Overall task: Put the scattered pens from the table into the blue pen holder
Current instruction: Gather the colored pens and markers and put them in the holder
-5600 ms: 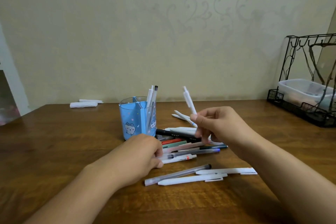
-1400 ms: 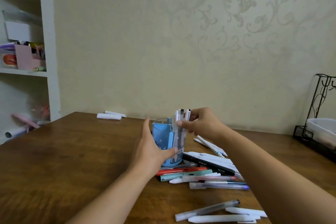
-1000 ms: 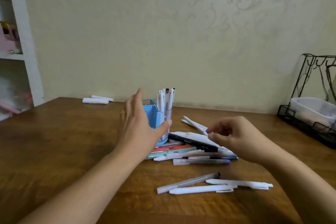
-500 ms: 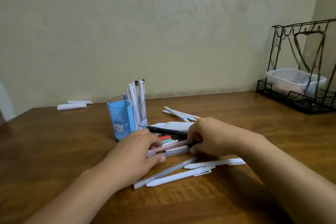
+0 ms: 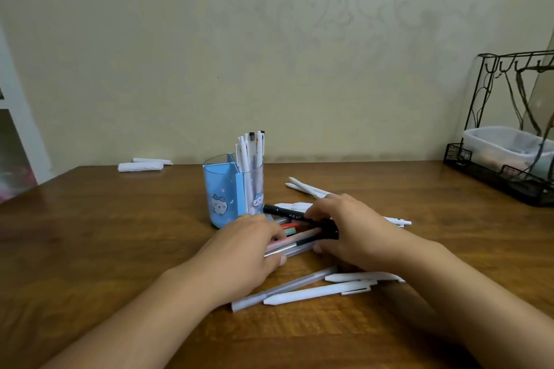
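Between your fingers: pen bundle [image 5: 296,238], both hands curled onto it on the table [image 5: 90,237].
Left hand [image 5: 242,252]: fingers bent over the bundle's left ends; how firm your grip is, cannot tell.
Right hand [image 5: 350,231]: fingers bent over the right ends, black pen [image 5: 283,211] under the fingertips.
Beyond your left fingertips: blue pen holder [image 5: 223,190], upright, white pens standing inside.
Nearer than your knuckles: loose white pens [image 5: 317,290].

Both my forearms reach forward, low. My left hand [image 5: 244,250] and right hand [image 5: 350,232] face each other, palms down, fingers curled inward, grip closing.
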